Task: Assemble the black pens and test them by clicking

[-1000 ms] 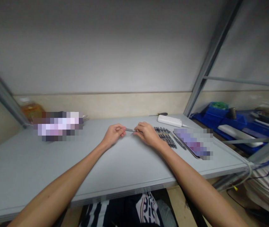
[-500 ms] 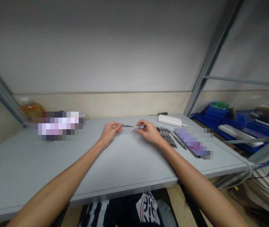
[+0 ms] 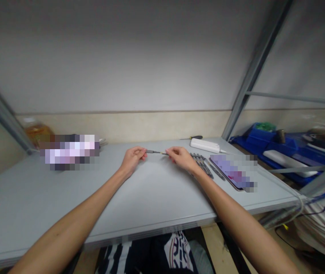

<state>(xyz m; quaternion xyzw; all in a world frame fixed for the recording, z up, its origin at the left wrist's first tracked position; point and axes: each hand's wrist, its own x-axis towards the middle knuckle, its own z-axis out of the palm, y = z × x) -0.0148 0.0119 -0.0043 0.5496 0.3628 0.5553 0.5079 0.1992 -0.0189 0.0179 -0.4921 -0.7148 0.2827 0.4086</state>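
Observation:
A slim pen (image 3: 154,152), dark grey with a small yellowish section, stretches level between my two hands above the table. My left hand (image 3: 134,158) is closed in a pinch around its left end. At the other end, my right hand (image 3: 180,156) pinches the dark part near the yellowish section; the fingers hide the tip. Right beside that hand, several dark pens (image 3: 203,166) lie in a row on the table (image 3: 151,201), partly covered by the wrist.
A phone (image 3: 231,172) with a blurred-out screen lies right of the pens. Behind are a white power strip (image 3: 205,145) and a screwdriver (image 3: 196,137). A pixelated bundle (image 3: 71,152) and a bottle (image 3: 38,131) stand left. Blue trays (image 3: 265,140) sit beyond the metal post (image 3: 248,87).
My right hand's fingers have shifted from a clear, shiny piece to a pinch on the pen's dark right end. The left hand has hardly moved.

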